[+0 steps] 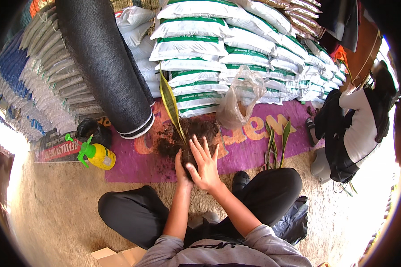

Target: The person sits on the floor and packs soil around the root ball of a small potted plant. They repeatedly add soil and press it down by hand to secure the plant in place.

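Note:
A snake plant [170, 101] with a long yellow-edged leaf stands between my hands, its leaf leaning up and to the left. My left hand [182, 170] is cupped along the left side of the plant's dark base [188, 158]. Against the right side of that base presses my right hand [204, 164], its fingers stretched forward. Most of the base is hidden by my palms, so I cannot tell whether it is bare soil or a dark bag. Loose dark soil [167, 147] lies around it on a purple banner sheet [133, 171].
A yellow spray bottle [101, 156] with a green head stands left. Ahead are a black mesh roll [104, 66] and stacked white-green sacks [194, 46]. A clear plastic bag [240, 100] and more snake plants [284, 139] lie right, near another person [358, 124].

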`<state>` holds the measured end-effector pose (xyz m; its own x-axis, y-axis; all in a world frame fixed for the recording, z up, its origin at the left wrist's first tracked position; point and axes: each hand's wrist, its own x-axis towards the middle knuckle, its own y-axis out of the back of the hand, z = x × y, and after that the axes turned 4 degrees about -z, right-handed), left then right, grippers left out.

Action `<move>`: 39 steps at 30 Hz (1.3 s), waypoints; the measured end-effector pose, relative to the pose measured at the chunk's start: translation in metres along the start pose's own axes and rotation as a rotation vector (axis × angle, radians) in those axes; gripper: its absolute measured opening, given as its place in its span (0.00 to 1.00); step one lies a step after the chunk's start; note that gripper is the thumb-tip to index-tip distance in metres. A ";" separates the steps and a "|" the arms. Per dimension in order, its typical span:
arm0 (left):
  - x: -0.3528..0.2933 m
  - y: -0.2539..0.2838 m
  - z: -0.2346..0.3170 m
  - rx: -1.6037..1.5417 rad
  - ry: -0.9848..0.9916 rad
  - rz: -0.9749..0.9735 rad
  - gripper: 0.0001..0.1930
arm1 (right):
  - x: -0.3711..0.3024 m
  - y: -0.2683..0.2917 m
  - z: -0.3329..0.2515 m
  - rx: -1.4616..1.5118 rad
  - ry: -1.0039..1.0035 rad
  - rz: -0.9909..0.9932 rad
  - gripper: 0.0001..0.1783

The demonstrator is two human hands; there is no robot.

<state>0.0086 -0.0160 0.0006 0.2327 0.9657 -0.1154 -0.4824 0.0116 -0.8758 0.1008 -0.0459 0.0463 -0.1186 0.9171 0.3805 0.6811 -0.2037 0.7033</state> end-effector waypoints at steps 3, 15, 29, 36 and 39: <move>0.001 0.000 0.008 0.174 0.044 0.145 0.25 | 0.001 0.002 -0.003 0.027 -0.094 0.049 0.42; 0.004 -0.012 0.002 0.141 -0.016 0.118 0.28 | 0.007 0.004 -0.004 0.904 -0.299 0.251 0.30; 0.004 -0.004 0.004 0.204 -0.068 0.251 0.25 | 0.008 0.007 -0.003 0.479 -0.208 0.156 0.28; 0.003 -0.010 0.000 0.418 -0.278 0.159 0.26 | 0.014 -0.006 0.018 0.942 -0.285 0.278 0.36; 0.009 -0.011 0.000 0.096 -0.181 0.161 0.25 | 0.009 -0.013 0.003 0.697 -0.188 0.287 0.36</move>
<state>0.0159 -0.0078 0.0097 -0.0042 0.9877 -0.1564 -0.5809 -0.1297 -0.8036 0.0932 -0.0338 0.0388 0.2128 0.9164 0.3389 0.9713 -0.2362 0.0286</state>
